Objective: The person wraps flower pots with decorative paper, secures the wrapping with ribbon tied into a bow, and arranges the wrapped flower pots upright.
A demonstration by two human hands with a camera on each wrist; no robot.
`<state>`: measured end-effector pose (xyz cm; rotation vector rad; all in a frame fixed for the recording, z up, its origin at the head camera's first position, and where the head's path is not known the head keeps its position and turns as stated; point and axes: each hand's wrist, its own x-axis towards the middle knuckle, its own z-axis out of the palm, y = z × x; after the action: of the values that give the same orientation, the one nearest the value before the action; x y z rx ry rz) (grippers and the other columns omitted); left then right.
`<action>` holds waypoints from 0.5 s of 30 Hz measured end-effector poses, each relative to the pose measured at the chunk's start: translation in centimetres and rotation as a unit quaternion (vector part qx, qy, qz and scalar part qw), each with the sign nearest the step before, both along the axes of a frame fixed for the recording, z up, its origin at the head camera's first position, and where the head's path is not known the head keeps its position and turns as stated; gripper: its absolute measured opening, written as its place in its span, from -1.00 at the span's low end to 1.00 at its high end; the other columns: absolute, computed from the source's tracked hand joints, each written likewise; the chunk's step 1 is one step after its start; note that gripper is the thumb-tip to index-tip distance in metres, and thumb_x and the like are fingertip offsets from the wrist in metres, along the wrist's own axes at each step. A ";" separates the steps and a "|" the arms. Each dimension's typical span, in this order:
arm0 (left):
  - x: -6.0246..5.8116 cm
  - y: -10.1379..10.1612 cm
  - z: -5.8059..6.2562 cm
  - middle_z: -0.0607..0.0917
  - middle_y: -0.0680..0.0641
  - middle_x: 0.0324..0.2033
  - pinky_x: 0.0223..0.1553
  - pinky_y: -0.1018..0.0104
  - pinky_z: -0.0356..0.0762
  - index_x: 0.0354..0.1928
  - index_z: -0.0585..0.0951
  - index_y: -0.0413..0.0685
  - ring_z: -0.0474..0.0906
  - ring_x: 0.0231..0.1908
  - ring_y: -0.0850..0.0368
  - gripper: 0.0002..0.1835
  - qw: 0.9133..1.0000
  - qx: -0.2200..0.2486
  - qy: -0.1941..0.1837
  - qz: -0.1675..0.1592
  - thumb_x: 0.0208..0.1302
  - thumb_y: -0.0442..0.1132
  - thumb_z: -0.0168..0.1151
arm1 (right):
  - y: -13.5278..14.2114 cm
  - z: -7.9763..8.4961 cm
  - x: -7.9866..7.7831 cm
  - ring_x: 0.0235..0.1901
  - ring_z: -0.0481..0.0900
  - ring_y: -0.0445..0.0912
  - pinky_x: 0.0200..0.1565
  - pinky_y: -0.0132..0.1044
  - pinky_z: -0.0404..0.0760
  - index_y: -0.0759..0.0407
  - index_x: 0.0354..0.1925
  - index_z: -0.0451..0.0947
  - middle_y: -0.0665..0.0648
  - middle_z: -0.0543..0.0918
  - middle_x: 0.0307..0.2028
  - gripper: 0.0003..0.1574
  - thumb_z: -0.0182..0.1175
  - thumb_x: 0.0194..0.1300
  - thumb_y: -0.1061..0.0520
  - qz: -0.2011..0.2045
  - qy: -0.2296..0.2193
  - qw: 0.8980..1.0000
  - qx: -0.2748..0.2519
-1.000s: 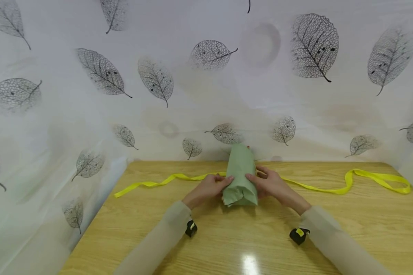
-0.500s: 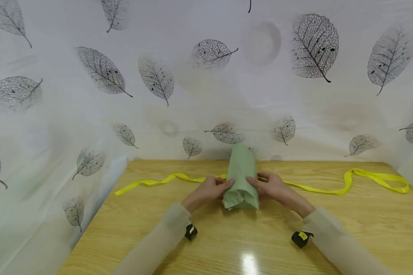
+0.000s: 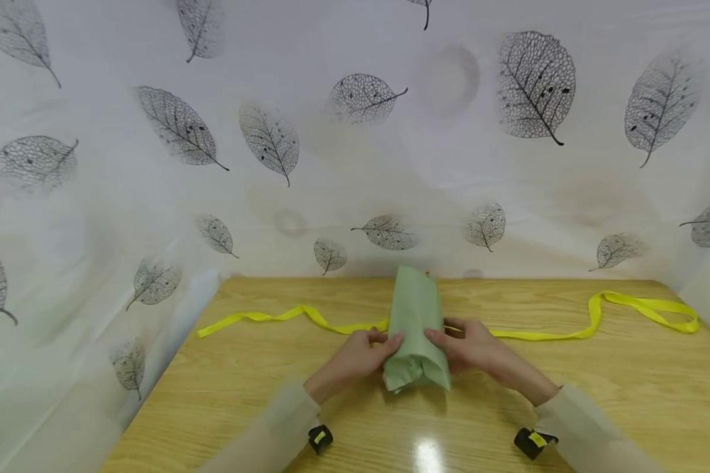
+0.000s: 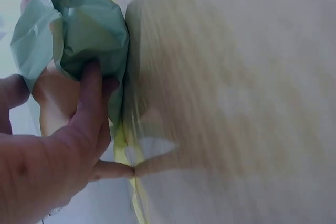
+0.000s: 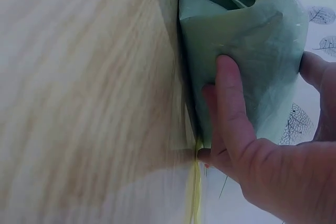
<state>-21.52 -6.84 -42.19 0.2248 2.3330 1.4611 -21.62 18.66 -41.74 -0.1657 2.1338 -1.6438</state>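
Observation:
A pale green paper-wrapped bundle [image 3: 416, 318] lies lengthwise on the table, its folded, crumpled end towards me. A tiny red-orange bit [image 3: 428, 273] shows at its far end; the contents are hidden. My left hand [image 3: 355, 358] grips the left side, thumb on top and fingers partly out of sight. On the opposite side, my right hand [image 3: 479, 345] holds it the same way. A yellow ribbon [image 3: 538, 335] passes across the table and under the bundle. In the left wrist view, a tan patch [image 4: 55, 95] shows beside the green paper [image 4: 94, 30].
The wooden table [image 3: 260, 394] meets a pale leaf-printed sheet [image 3: 355, 164] at the back and left. The ribbon's looped end [image 3: 680, 315] lies far right; its loose left end [image 3: 207, 330] reaches the table's left side. Black wrist cameras [image 3: 532, 443] sit near the table surface.
Both hands have drawn the bundle nearer to me, away from the back sheet. The middle of the ribbon has shifted nearer too, while its outer ends lie nearly where they were.

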 end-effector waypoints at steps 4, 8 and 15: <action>0.9 0.1 -0.1 0.76 -0.15 -0.04 -0.04 0.10 0.72 0.26 0.55 -0.35 0.73 -0.17 0.12 -0.27 1.000 0.015 -0.004 0.008 0.43 0.22 0.20 | -0.1 -0.1 0.8 -0.03 0.78 0.14 -0.07 -0.01 0.78 0.50 0.56 -0.13 0.60 0.13 0.48 0.14 0.17 0.50 -0.20 -0.002 -0.005 1.000 -0.012; 1.4 0.2 -0.1 0.77 -0.13 -0.12 -0.15 0.18 0.74 0.24 0.55 -0.38 0.74 -0.24 0.13 -0.30 0.999 0.044 -0.010 0.009 0.45 0.17 0.21 | -0.2 -0.1 1.3 -0.08 0.79 0.11 -0.10 -0.02 0.78 0.50 0.56 -0.08 0.59 0.23 0.45 0.12 0.18 0.50 -0.20 -0.012 -0.002 1.000 -0.008; 1.6 0.1 -0.1 0.76 -0.16 -0.07 -0.14 0.24 0.75 0.31 0.47 -0.43 0.75 -0.18 0.12 -0.18 0.998 0.055 -0.030 0.015 0.41 0.23 0.23 | -0.3 0.1 1.9 -0.07 0.79 0.11 -0.09 -0.04 0.78 0.48 0.56 -0.06 0.56 0.44 0.34 0.14 0.18 0.48 -0.25 -0.022 0.000 1.000 0.008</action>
<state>-19.92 -6.71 -42.28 0.1751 2.2203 1.5907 -19.77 18.38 -41.62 -0.1142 2.1641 -1.6496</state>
